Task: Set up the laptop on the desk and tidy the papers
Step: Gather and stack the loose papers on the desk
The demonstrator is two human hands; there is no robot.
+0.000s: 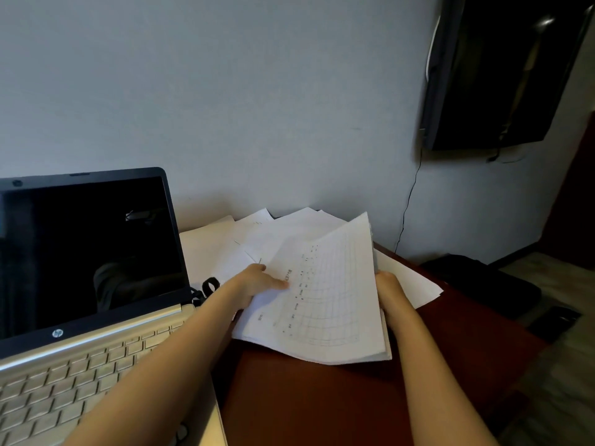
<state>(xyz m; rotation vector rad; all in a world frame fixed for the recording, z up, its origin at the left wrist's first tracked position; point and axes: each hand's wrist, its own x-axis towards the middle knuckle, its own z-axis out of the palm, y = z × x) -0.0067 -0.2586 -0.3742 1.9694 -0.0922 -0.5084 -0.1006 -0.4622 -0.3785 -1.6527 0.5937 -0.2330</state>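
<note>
While gripped from both sides, stack (325, 304) of printed sheets, raised and tilted above dark red surface (306, 403), right of centre. Left hand (254, 284) on stack's left edge, thumb pressing printed top sheet, other fingers tucked beneath and unseen. Right hand (388, 284) clamped on stack's right edge, fingers hidden behind paper, only knuckles and wrist showing. Long axis of stack running away from viewer, far corner lifted toward wall, near edge drooping toward surface.

Beyond and left of stack, loose papers (257, 239) fanned untidily against wall; a few more poking out to right, under right wrist. Left hand nearer to main spread, lying just ahead of its fingers; right hand nearer to stray sheets at right. Likely next step: squaring held stack, or gathering loose sheets into it.

Laptop (87, 284) open at left, screen dark, keyboard partly covered by left forearm; appears already set in place. Small black looped item (209, 286) between laptop and left wrist, too unclear to identify. Print on top sheet a grid with text, too small to read. Number of sheets in stack impossible to judge. Dark object on wall, upper right, cut off by frame.
</note>
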